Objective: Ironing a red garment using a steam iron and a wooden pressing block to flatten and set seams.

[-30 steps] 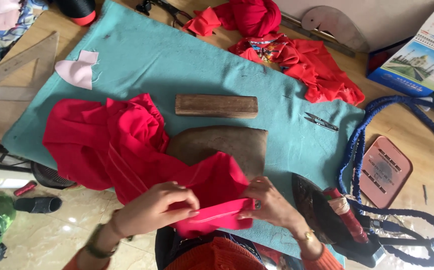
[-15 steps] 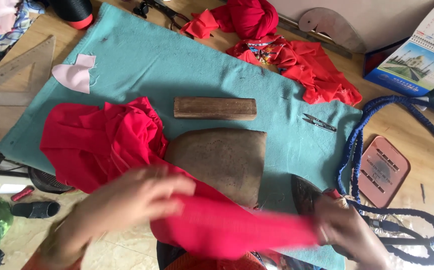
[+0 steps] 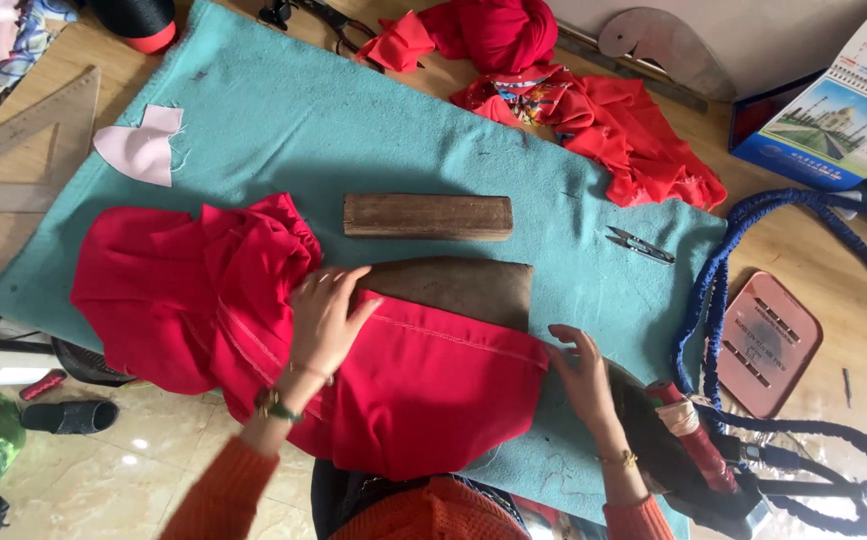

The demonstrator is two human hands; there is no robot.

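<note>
The red cloth covers most of the dark rounded wooden block, so only the block's top strip shows in the middle of the frame. The cloth's lower edge drops behind the orange sleeves at the bottom. The iron at lower right is partly cut off by the frame's bottom edge. At upper left the black thread cone is cut by the top edge. The calendar runs off the upper right corner

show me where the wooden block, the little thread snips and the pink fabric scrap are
wooden block point(image 3: 428, 216): head view, middle of its top face.
thread snips point(image 3: 639, 245): head view, midway along the blades.
pink fabric scrap point(image 3: 140, 150): head view, centre of the piece.
</note>
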